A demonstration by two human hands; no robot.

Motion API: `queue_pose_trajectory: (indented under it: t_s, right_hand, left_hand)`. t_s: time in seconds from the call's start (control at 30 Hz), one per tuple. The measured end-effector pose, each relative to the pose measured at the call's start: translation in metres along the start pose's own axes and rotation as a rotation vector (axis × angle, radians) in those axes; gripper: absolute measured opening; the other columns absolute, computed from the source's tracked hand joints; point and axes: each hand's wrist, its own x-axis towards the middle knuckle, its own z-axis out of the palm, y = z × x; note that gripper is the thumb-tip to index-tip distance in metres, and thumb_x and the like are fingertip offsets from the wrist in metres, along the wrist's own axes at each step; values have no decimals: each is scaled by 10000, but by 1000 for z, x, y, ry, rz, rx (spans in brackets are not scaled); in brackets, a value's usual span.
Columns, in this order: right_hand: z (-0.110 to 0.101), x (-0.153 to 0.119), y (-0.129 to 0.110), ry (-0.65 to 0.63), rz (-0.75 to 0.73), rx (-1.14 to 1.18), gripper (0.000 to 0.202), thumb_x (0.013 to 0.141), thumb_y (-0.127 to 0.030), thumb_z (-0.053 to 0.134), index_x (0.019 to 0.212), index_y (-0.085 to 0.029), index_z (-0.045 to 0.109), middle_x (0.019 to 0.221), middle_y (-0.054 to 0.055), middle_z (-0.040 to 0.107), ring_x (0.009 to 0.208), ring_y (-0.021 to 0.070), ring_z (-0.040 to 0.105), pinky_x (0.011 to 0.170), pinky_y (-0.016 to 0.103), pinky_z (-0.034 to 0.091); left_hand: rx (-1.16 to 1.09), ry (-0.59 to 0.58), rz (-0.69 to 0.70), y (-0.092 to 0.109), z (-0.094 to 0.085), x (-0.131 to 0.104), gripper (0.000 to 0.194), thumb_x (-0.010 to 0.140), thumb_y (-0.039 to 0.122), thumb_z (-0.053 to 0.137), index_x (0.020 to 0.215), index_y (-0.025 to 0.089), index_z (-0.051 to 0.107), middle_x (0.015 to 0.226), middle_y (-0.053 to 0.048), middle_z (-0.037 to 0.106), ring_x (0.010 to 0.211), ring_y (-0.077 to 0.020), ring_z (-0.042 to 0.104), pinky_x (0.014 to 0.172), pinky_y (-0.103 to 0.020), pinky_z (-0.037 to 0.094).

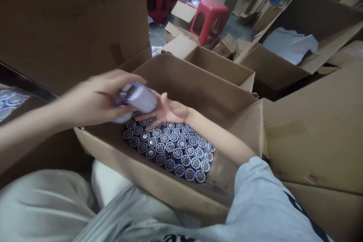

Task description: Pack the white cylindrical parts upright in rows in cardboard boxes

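Observation:
My left hand (99,100) reaches in from the left over the near-left part of an open cardboard box (159,181), its fingers wrapped round some pale, rounded cylinders (141,98) blurred by motion. Just right of them is my right hand (167,111), palm up with fingers spread, partly hidden behind the cylinders and holding nothing that shows. Below both hands, on the box floor, stand rows of round parts (170,146) with pale rims and metallic centres, packed close together.
A tall cardboard panel (70,19) rises at the left, and more round parts (11,102) show at the left edge. Beyond the box are a smaller open box (218,66), a red stool (210,19) and a large carton with white sheets (292,43). Cardboard (317,132) lies right.

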Motion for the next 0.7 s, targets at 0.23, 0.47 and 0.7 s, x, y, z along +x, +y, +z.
queue_pose_trajectory:
  t_s: [0.23, 0.47, 0.7]
  right_hand:
    - [-124, -49, 61, 502, -36, 49, 441, 845, -512, 573, 1149, -216, 453, 1041, 48, 606, 872, 152, 632, 723, 270, 559]
    - [-198, -116, 140, 1017, 370, -813, 510, 637, -314, 777, 1057, -214, 505, 931, 9, 544, 860, 175, 550, 717, 284, 478]
    - [-193, -110, 198, 632, 598, -1450, 634, 536, -245, 828, 1122, -197, 592, 1238, 127, 447, 1035, 271, 535, 864, 348, 433]
  left_hand:
    - [-44, -308, 41, 3, 155, 99, 729, 717, 385, 630, 1373, 292, 325, 1328, -27, 425, 1136, -225, 514, 886, -317, 445]
    - [136, -596, 86, -11, 283, 104, 750, 658, 305, 683, 1335, 248, 367, 1295, -104, 458, 1084, -288, 554, 854, -369, 479]
    - [98, -593, 209, 30, 371, 108, 488, 724, 250, 613, 1187, 175, 481, 1210, -147, 496, 1111, -303, 528, 831, -391, 498]
